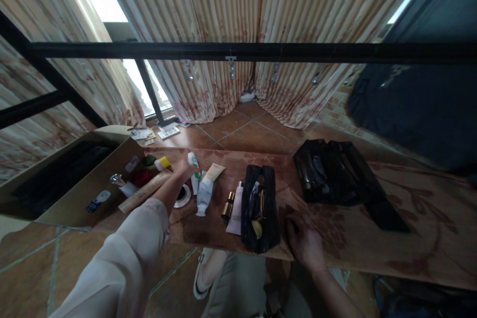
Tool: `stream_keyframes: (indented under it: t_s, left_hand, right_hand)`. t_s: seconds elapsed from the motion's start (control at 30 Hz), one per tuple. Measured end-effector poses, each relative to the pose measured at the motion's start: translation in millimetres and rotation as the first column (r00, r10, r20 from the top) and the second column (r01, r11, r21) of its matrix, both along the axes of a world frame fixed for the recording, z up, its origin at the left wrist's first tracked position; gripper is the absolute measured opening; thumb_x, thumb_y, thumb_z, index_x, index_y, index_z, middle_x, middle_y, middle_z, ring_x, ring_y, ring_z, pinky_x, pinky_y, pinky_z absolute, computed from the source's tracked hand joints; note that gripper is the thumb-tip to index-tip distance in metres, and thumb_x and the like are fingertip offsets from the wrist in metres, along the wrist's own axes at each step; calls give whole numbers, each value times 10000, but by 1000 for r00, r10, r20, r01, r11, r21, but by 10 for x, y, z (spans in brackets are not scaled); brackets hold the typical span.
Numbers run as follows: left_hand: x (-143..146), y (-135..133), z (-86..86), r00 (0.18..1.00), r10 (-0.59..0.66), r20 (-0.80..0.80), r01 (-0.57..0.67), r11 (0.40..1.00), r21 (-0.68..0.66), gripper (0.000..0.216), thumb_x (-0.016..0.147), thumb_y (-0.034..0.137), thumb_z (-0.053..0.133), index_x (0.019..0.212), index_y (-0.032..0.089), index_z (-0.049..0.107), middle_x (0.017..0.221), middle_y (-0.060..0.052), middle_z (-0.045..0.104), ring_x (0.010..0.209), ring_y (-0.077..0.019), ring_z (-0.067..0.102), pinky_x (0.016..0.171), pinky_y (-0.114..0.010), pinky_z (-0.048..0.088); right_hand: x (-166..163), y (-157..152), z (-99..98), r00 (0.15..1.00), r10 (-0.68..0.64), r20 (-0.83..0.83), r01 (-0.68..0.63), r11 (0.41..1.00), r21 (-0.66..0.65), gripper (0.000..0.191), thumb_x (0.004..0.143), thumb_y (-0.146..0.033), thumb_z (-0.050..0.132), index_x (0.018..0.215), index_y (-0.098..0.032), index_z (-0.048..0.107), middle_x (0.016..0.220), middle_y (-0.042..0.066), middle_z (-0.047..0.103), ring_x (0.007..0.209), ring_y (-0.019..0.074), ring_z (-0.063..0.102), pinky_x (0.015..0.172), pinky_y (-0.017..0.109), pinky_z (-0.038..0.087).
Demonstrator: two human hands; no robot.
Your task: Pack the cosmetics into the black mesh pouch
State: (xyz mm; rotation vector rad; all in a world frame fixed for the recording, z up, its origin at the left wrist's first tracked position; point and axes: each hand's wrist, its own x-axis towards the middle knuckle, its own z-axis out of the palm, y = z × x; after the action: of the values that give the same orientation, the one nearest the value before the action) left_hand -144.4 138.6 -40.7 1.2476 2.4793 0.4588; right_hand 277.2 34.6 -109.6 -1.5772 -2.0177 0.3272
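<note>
My left hand (181, 172) reaches out over the cloth-covered bench with its fingers closed on a white and green tube (194, 186). Just right of that tube lie a clear squeeze tube (204, 196) and a beige tube (215, 172). Near my wrist is a round white-rimmed item (183, 197), partly covered by the arm. An open black mesh pouch (260, 238) with small cosmetics inside stands in front of me. Against its left side are a pink tube (235, 218) and a gold bottle (228, 205). My right hand (303, 241) rests right of the pouch, loosely curled, holding nothing visible.
A cardboard box (80, 203) with dark contents stands at the left end. Beside it are a yellow-capped item (163, 163), a pump bottle (124, 185) and a long beige packet (143, 192). Another black pouch (331, 174) lies right. A dark rail (208, 51) crosses ahead.
</note>
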Motion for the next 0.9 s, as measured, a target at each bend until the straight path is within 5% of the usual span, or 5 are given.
stream_keyframes:
  t_s: [0.27, 0.5, 0.7, 0.9]
  left_hand:
    - [200, -157, 202, 975, -134, -180, 100, 978, -184, 413, 638, 220, 636, 1031, 99, 600, 1050, -219, 675, 1006, -351, 638, 767, -367, 491]
    - [484, -475, 330, 900, -336, -277, 281, 934, -222, 314, 722, 188, 567, 1033, 141, 569, 1050, -191, 671, 1004, -328, 634, 790, -374, 480]
    - [544, -721, 470, 863, -362, -353, 305, 929, -208, 317, 776, 107, 459, 1078, 132, 548, 1038, -174, 663, 991, -307, 636, 787, -371, 470]
    - [872, -1118, 428, 878, -359, -316, 374, 927, -14, 348, 864, 299, 474, 1186, 173, 521, 1097, -119, 648, 946, -263, 642, 790, -343, 469]
  right_hand:
    - [10, 0, 0, 1000, 21, -9, -21, 999, 43, 281, 896, -344, 401, 939, -209, 644, 1028, 86, 638, 856, 199, 618, 727, 312, 488]
    - [-1, -7, 20, 1000, 12, 0, -12, 1000, 9, 273, 897, -333, 404, 937, -207, 643, 1038, 82, 635, 865, 198, 615, 734, 308, 479]
    - [2, -6, 21, 1000, 3, -5, -3, 1000, -5, 273, 894, -337, 409, 942, -204, 642, 1068, 79, 627, 847, 192, 612, 721, 303, 472]
    - [9, -4, 3, 1000, -16, 5, 16, 1000, -26, 271, 887, -334, 419, 943, -209, 652, 1035, 73, 635, 865, 200, 608, 737, 304, 465]
